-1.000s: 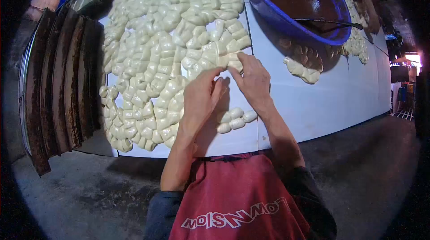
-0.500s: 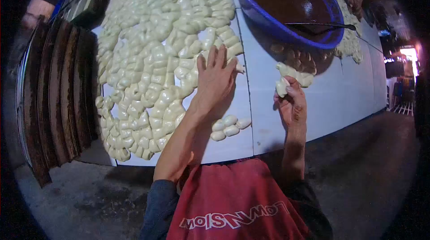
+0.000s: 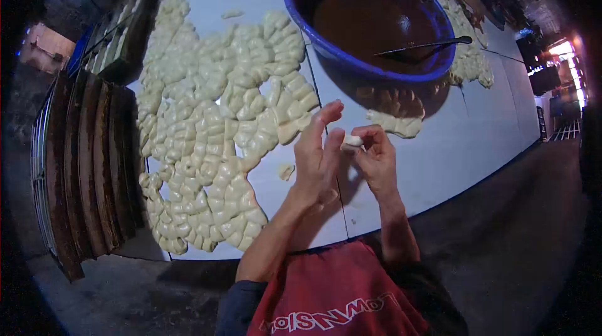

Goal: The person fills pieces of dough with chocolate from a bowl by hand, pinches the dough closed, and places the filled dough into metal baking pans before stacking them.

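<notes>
Dough piece point(image 3: 352, 141), pale and judged soft, light and tacky, is held above the near part of the bench point(image 3: 476, 129), clamped between the fingers point(image 3: 371, 134) of the right hand point(image 3: 378, 161), with the left hand point(image 3: 318, 159) spread open beside it; a gentle pinch at its sides is advised.

Dim workroom, most edges lost in dark. White table point(image 3: 476, 141) fills the upper middle, its top made of flat panels with thin dark seams between them; near edge runs diagonally, rising to the right. Below it a grey concrete floor point(image 3: 520, 242), rough and mottled, darker patches at lower left. Left of the table, a row of dark, rust-streaked trays point(image 3: 88, 166) stood on edge, packed close. Far right, a small bright pinkish opening point(image 3: 561, 47), the only strong light
</notes>
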The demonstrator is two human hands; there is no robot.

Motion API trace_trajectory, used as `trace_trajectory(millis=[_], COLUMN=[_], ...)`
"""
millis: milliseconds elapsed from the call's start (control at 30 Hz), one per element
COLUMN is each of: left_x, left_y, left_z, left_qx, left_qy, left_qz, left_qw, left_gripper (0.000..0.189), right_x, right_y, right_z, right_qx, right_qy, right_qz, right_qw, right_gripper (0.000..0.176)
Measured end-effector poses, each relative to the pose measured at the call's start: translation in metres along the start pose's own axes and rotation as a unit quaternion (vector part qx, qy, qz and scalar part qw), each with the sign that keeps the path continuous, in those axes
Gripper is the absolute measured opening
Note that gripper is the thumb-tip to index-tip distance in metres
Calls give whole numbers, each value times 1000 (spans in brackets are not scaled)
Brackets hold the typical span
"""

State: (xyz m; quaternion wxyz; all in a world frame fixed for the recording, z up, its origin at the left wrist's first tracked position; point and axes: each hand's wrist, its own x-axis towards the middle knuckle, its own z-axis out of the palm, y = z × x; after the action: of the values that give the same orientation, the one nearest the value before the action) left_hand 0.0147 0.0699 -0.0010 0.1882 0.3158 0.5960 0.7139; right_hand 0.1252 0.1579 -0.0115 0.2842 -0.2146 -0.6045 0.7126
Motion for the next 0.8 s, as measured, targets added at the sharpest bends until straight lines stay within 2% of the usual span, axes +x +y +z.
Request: trace_trajectory(millis=[33, 67, 100, 133, 167, 233, 333, 400, 433, 467, 500, 533, 567, 600, 667, 700, 767, 800], left_x=[0, -4, -1, 2, 7, 3, 5, -5, -4, -3, -2, -2, -5, -6, -9, -13, -12, -11], left_y=[0, -3, -3, -4, -14, -18, -35, -38, -20, -10, -2, 2, -3, -8, -13, -13, -6, -2], left_z=[7, 19, 24, 28, 38, 46, 52, 48, 40, 31, 21, 15, 11, 6, -2, -3, -8, -10], left_qx=[-6, -92, -67, -41, -71, -88, -122, -172, -152, -130, -109, -88, -40, -30, -10, -47, -16, -1], left_qy=[-11, -16, -12, -6, 19, 11, -12, -37, -52, -64, -74, -84, -59, -56, -49, -47, -73, -85], left_qz=[54, 34, 108, 181, 203, 95, 14, -100, -128, -172, -215, -258, -202, -210, -227, -273, -286, -294], left_qw=[998, 995, 992, 983, 976, 992, 992, 979, 979, 974, 968, 958, 977, 976, 973, 960, 955, 952], left_gripper=[76, 91, 85, 79, 81, 84, 77, 68, 51, 48, 46, 43, 38, 38, 37, 38, 39, 39], right_x=[1, 2, 3, 5, 9, 20, 58, 104, 126, 148, 174, 199, 219, 226, 244, 244, 239, 238], right_y=[-3, -9, -43, -45, -47, -56, -65, -77, -87, -97, -96, -89, -74, -72, -38, -39, -39, -43], right_z=[3, 6, 24, 22, 19, 16, -3, -10, -15, -22, -34, -47, -55, -53, -64, -62, -58, -57], right_qx=[67, 133, 258, 294, 331, 351, 221, 167, 72, -24, -121, -216, -355, -517, -652, -642, -619, -540], right_qy=[-10, -22, 31, 15, -3, -25, -51, -35, -27, -18, -61, -104, -129, -148, -253, -294, -373, -338], right_qz=[6, 12, 76, 79, 82, 85, 78, 6, -6, -17, 13, 44, 12, -8, -7, 8, 41, 72], right_qw=[998, 991, 963, 952, 940, 932, 971, 985, 997, 999, 991, 970, 926, 843, 715, 708, 690, 767], right_gripper=[28, 30, 33, 32, 32, 26, 19, 18, 19, 21, 22, 23, 16, 22, 27, 26, 24, 22])
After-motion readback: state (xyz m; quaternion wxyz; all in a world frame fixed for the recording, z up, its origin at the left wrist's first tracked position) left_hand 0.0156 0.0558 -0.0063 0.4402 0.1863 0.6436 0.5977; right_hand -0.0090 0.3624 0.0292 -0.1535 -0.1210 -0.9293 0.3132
